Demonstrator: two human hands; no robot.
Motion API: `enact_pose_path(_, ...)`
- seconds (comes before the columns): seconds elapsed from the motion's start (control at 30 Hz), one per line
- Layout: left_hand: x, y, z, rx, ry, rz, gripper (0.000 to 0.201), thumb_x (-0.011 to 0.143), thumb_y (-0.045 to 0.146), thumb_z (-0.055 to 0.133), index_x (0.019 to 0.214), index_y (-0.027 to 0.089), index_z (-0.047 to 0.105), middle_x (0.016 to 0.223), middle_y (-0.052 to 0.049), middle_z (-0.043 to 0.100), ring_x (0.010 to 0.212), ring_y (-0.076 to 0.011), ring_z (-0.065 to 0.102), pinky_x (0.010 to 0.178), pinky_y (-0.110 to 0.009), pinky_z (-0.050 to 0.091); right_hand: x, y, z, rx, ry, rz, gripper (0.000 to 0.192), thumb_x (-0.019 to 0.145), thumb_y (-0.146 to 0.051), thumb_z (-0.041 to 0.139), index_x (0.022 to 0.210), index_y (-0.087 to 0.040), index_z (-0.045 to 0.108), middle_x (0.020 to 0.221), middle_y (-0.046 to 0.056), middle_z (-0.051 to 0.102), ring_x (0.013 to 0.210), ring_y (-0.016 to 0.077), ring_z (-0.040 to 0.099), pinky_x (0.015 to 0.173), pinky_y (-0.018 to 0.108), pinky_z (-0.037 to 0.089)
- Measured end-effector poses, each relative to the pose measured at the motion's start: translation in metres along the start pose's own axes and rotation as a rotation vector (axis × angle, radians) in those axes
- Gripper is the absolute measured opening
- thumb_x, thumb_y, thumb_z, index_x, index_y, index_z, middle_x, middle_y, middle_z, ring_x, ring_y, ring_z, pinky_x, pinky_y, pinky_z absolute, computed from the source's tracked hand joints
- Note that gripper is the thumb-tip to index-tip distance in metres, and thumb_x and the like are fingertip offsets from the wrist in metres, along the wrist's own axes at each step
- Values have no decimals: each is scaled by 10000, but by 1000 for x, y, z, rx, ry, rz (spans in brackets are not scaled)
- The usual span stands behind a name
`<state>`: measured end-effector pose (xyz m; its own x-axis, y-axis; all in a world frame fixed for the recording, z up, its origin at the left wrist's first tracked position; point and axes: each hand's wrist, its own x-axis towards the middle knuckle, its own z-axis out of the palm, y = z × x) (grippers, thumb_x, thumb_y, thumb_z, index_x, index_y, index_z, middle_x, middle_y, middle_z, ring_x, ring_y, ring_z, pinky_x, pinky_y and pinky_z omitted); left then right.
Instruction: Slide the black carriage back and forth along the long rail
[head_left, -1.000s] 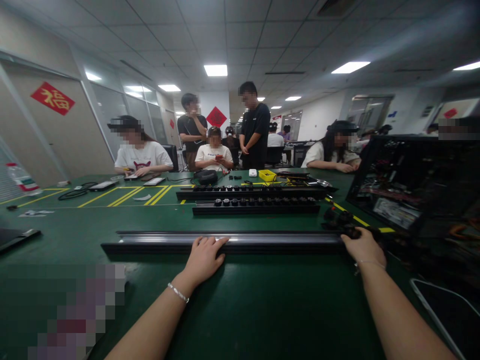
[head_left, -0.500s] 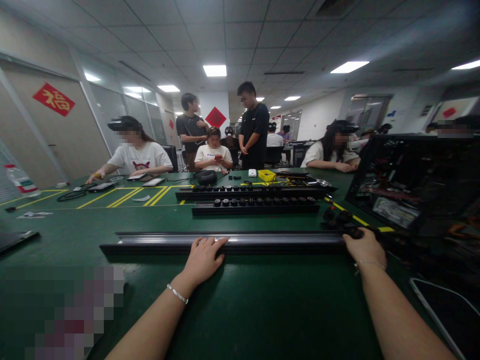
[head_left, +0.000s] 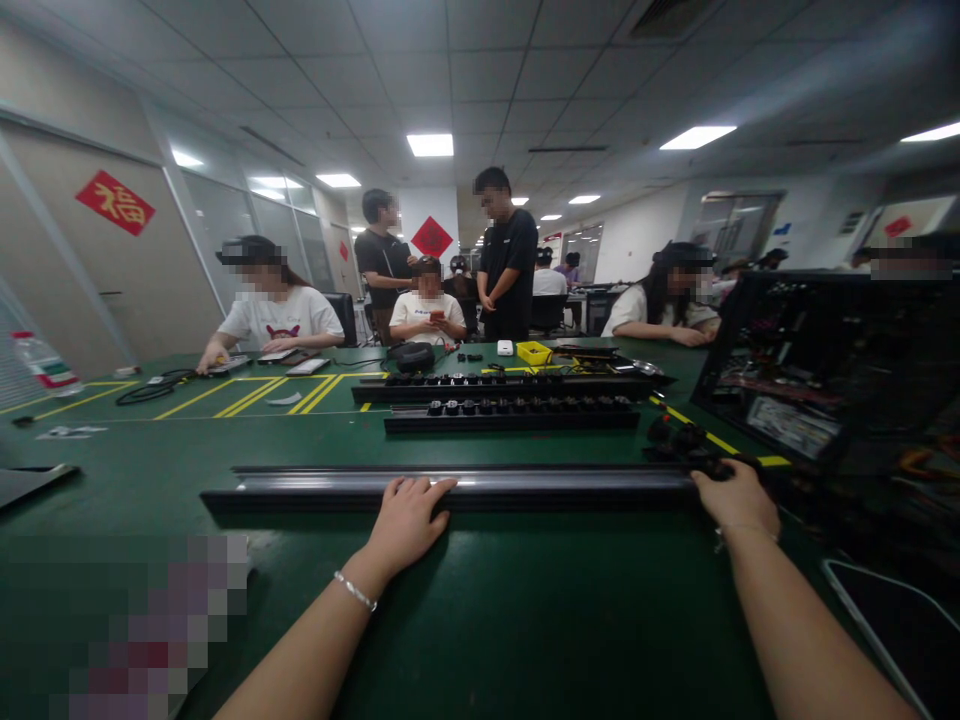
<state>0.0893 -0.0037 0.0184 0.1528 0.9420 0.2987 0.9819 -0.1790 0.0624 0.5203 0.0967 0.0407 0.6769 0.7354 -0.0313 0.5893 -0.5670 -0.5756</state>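
Note:
A long black channel rail [head_left: 525, 490] lies crosswise in front of me, a shiny strip running along its inside. My left hand [head_left: 409, 515] rests over its near edge left of the middle, fingers on top and thumb on the near side, closed on the rail. At the right end, my right hand [head_left: 739, 500] is closed round a small black part [head_left: 712, 470], partly hidden by the fingers. Behind that hand sits a cluster of black parts [head_left: 679, 440], one with a bit of red. Further off, a shorter black rail [head_left: 510, 424] carries a row of small round pieces.
A second filled rail [head_left: 502, 392] lies behind. To the right stands an open computer case [head_left: 802, 370] with loose wires, and a dark tablet-like slab [head_left: 885, 620] is nearer. A yellow tray [head_left: 534, 353] and a bottle [head_left: 46, 365] are at the back. Co-workers sit across the green table [head_left: 555, 620].
My right hand has shifted slightly right, with the small black part in it. My left hand has stayed on the rail. A co-worker's hand at the far left has moved right.

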Motion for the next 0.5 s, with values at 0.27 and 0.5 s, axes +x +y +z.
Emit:
enact_pose_path(0.27, 0, 1, -3, 5, -15, -16, 433, 815, 346, 451, 1248, 355, 441, 1031, -10, 597, 1031, -191, 510, 994, -409, 237, -1, -1, 1, 4, 15, -23, 536, 763, -506, 437, 1235, -253, 450, 1197, 158, 541, 1110, 323, 502, 860, 416, 426)
enact_pose_path(0.5, 0, 2, -4, -9, -22, -16, 427, 820, 343, 448, 1247, 348, 447, 1025, -14, 600, 1030, -193, 510, 995, -417, 238, 7, 6, 3, 38, 41, -52, 546, 751, -526, 442, 1215, -242, 477, 1165, 182, 543, 1071, 356, 509, 805, 453, 434)
